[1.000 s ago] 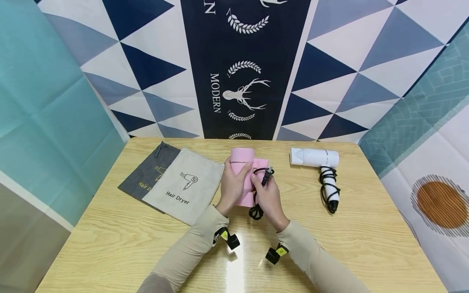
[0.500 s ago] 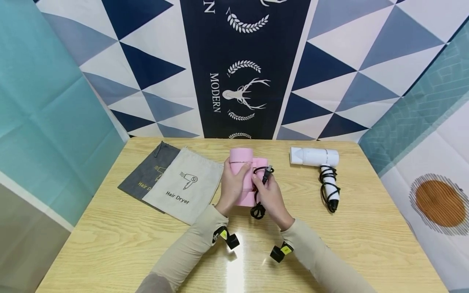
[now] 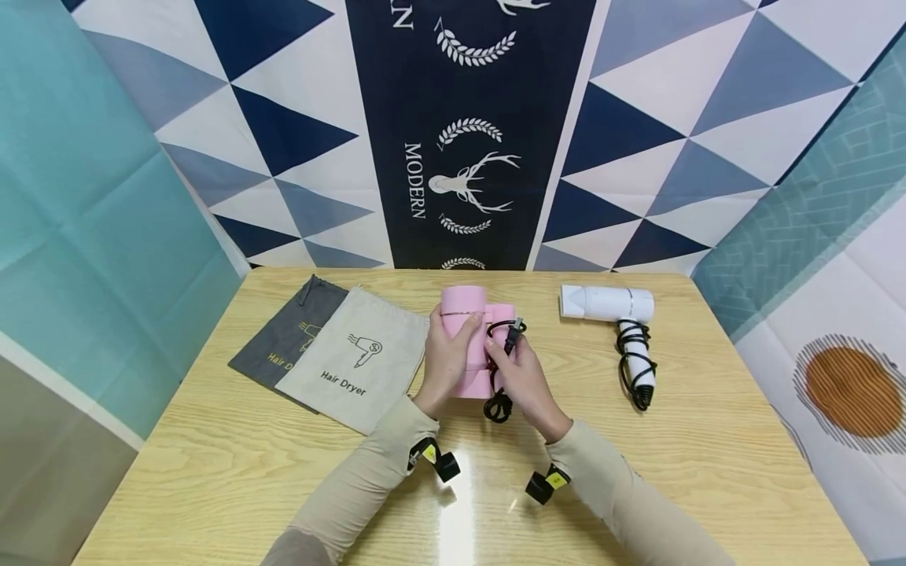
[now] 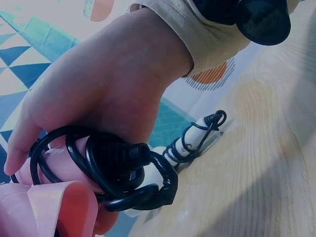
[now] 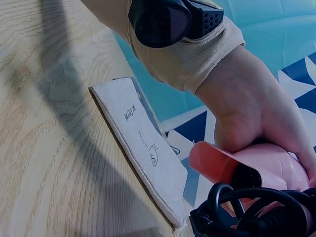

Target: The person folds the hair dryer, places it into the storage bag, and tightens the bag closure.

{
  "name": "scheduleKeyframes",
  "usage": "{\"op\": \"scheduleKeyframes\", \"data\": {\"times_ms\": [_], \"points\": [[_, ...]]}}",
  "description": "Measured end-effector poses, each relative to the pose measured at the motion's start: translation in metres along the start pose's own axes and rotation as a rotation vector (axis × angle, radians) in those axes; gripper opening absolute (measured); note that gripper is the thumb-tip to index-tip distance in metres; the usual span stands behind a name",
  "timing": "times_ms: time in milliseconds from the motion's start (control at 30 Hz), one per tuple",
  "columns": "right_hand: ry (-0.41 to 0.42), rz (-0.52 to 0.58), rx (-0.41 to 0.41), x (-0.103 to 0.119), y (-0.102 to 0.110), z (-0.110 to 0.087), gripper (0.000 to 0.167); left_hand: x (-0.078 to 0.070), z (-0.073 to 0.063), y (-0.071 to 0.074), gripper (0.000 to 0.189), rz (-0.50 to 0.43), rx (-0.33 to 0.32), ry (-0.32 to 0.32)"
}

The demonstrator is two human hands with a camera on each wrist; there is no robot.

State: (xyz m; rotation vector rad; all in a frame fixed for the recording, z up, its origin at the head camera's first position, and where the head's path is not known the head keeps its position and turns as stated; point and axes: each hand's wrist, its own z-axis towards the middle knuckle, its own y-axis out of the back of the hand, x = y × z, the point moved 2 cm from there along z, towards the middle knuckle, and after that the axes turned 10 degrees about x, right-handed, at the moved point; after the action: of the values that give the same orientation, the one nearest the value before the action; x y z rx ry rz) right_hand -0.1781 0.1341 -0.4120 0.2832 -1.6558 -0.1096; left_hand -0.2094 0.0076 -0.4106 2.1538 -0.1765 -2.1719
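A pink hair dryer (image 3: 465, 299) is between both hands over the middle of the table, its handle folded alongside the barrel. My left hand (image 3: 446, 355) grips the barrel, thumb across its front. On the handle side, my right hand (image 3: 529, 387) holds the handle (image 4: 61, 165) with the black cord (image 4: 106, 187) wound round it. The plug (image 3: 513, 330) sticks up near the right thumb, and a bundled loop of cord hangs below. In the right wrist view, the flared nozzle (image 5: 210, 165) points out beside the left hand. Part of the handle is hidden behind the right hand.
To the left lie two drawstring bags marked Hair Dryer, a light one (image 3: 357, 358) over a dark grey one (image 3: 272, 346). A white hair dryer (image 3: 607, 304) with its cord wrapped round the handle lies at the right. Patterned cloth panels (image 3: 467, 118) stand behind the wooden table (image 3: 694, 472).
The pink hair dryer and left hand have shifted slightly left. My right wrist has swung a little to the right, with the hand still on the handle.
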Motion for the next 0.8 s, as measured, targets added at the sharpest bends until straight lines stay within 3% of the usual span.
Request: {"op": "scheduleKeyframes", "data": {"times_ms": [367, 800], "points": [[0.003, -0.072, 0.064, 0.0041, 0.0023, 0.0000, 0.044, -0.0026, 0.0009, 0.0054, 0.072, -0.021, -0.019, 0.014], [0.004, -0.110, 0.075, 0.0035, 0.0084, 0.0002, 0.039, -0.0030, 0.0005, 0.0042, 0.072, -0.033, -0.017, 0.024]]}}
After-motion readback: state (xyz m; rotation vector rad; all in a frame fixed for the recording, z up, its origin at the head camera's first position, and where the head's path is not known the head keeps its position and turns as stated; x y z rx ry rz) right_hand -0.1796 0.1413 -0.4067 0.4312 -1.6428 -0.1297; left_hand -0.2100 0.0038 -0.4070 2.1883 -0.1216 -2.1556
